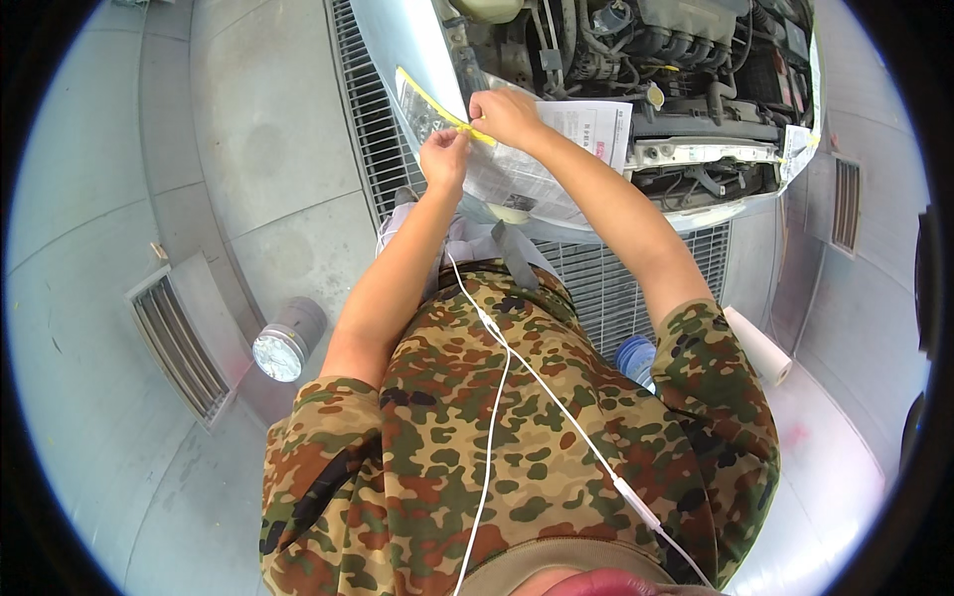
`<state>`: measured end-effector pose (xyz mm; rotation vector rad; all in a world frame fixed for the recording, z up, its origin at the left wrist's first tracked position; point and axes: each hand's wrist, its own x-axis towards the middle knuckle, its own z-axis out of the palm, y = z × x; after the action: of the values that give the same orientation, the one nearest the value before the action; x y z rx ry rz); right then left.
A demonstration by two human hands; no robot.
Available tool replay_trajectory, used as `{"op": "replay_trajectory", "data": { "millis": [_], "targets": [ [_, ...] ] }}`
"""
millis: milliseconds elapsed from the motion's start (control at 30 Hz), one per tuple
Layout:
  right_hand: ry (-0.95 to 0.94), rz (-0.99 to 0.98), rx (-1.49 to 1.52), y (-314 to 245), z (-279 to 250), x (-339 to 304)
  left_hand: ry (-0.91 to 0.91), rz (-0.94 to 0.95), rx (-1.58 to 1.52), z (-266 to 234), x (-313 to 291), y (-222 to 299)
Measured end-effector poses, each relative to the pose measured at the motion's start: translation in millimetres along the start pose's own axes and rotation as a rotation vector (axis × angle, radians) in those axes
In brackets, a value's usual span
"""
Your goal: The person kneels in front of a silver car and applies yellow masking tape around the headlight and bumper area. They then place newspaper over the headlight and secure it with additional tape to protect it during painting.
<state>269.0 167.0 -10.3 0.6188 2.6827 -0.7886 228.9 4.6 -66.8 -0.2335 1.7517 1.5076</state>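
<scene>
A strip of yellow masking tape (426, 99) runs along the edge of printed newspaper sheets (512, 179) laid over the front corner of a car. My left hand (444, 159) pinches the tape between thumb and fingertips. Just to its right and slightly farther off, my right hand (505, 117) is curled closed with its fingertips at the same tape, close to the left fingertips. Beneath my right wrist, a white printed sheet (596, 129) reaches toward the engine bay. The light-blue painted panel (412, 40) borders the tape on its far side.
Beyond my hands lies the uncovered engine bay (686, 60). Floor grating (636, 278) runs below the bumper. A metal can (288, 338) stands at left, a blue-rimmed container (634, 356) and a white roll (760, 345) at right. A white cable (487, 427) hangs over my chest.
</scene>
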Motion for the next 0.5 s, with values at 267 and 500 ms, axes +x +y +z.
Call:
{"op": "replay_trajectory", "data": {
  "millis": [267,500],
  "targets": [
    [0.072,-0.045,-0.03,-5.5,3.0,-7.3,0.0,-0.025,-0.029,-0.4,-2.1,-0.7],
    [0.124,-0.02,-0.014,-7.6,3.9,-8.6,-0.002,-0.033,-0.032,0.0,-2.2,-0.6]
  ]
}}
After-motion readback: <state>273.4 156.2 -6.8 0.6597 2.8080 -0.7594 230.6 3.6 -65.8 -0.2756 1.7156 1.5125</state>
